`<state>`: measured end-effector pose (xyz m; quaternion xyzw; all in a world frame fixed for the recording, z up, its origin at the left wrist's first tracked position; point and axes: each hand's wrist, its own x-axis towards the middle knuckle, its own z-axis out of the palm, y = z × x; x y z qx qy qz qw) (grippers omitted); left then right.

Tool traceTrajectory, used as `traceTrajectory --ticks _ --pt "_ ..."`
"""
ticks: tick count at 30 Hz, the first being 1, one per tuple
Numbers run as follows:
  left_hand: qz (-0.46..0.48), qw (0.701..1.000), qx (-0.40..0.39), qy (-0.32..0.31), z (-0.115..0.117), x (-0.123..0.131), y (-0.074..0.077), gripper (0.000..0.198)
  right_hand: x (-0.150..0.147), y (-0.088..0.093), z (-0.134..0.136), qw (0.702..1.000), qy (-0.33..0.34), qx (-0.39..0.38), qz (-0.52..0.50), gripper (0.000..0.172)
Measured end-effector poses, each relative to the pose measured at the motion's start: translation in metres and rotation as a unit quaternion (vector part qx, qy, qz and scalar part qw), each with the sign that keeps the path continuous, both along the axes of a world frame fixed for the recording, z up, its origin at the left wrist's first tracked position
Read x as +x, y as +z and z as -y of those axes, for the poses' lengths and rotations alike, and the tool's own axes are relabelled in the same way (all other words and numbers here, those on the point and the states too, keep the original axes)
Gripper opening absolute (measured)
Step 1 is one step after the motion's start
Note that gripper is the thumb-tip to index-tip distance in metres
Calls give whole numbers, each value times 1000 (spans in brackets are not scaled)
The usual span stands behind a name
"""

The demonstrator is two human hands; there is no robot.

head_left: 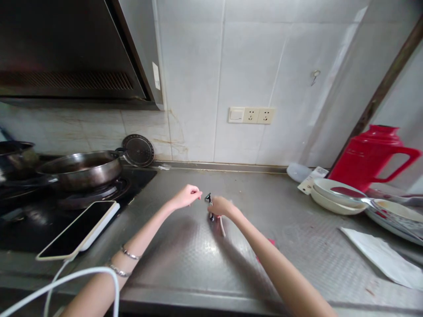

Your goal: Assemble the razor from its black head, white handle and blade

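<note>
My right hand [218,206] is closed around a small black-and-silver tool [208,197], with its dark end poking out past the fingers toward the back left. Its exact kind is not clear. Below that hand hangs or lies a thin pale curved strip [222,227], with a bit of pink near its top. My left hand [187,196] is a little to the left, apart from the tool, its fingers curled in a pinch. Whatever they hold, if anything, is too small to make out. Both hands are over the metal countertop [191,268].
At left, a phone [74,231] with a white cable [66,281] rests by the stove, where a steel pan [82,171] stands. A red thermos jug [366,154], stacked bowls [337,198] and a white napkin [383,255] are at right. Something red [271,241] shows beside my right forearm.
</note>
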<state>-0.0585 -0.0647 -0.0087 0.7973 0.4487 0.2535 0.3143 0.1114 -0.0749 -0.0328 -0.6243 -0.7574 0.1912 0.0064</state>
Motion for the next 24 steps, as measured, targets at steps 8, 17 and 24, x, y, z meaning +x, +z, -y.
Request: traceTrajectory --ticks 8,17,24 --pt "-148 988 29 23 18 38 -39 36 127 8 3 996 -53 76 14 40" --pt "-267 959 51 78 32 81 -53 34 237 -23 25 984 -153 74 49 37" --pt "-291 948 73 102 34 91 -60 24 240 -24 23 980 -166 90 68 35"
